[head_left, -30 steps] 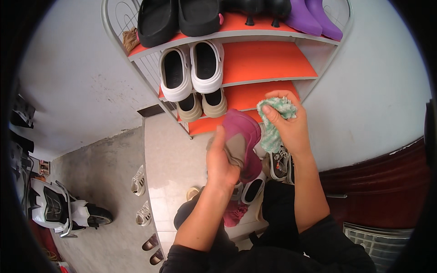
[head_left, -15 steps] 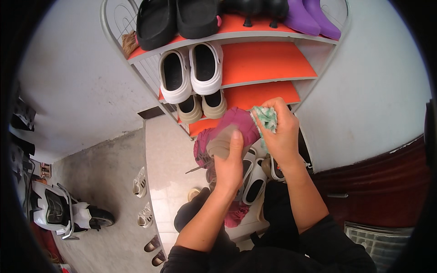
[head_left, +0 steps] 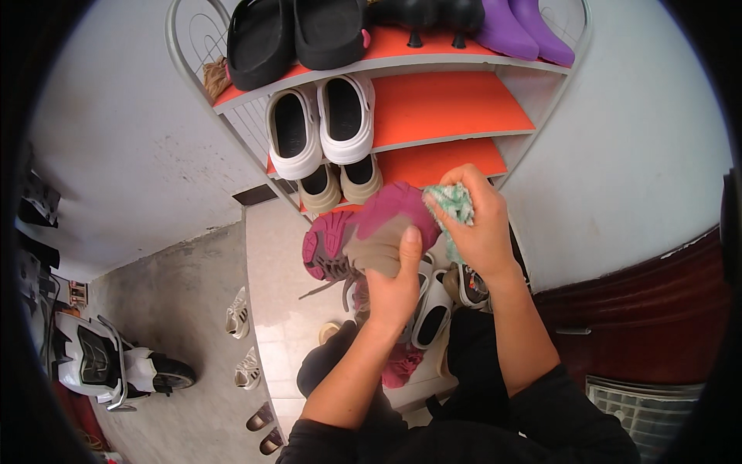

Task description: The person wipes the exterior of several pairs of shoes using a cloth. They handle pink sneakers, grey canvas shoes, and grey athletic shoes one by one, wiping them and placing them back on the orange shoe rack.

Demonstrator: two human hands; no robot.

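The shoe rack (head_left: 456,108), with its orange shelves, stands biggest in front of me, and a white scooter (head_left: 89,356) is parked off to my left on the grey floor (head_left: 178,286). On the rack's top shelf I see 2 black clogs (head_left: 263,46) at the left and 2 purple boots (head_left: 510,31) at the right; 2 white clogs (head_left: 345,116) sit on the shelf below. Nearer me, above the pale tiled floor (head_left: 274,309), is the purple and grey-brown shoe (head_left: 396,213), lifted clear of it and tilted, its lace side toward my left and its plain purple end toward my right. My left grip (head_left: 393,290) is closed on the shoe from the near side, the thumb laid along the grey-brown part; the other fingers are mostly hidden, so I cannot tell just how they wrap. My right grip (head_left: 485,228) is bunched around the cloth, just beside the shoe's purple right end. That green and white cloth (head_left: 452,205) is crumpled between thumb and fingers, its edge right up at the shoe. Smallest, 1 loose lace (head_left: 317,289) dangles on the shoe's left side.
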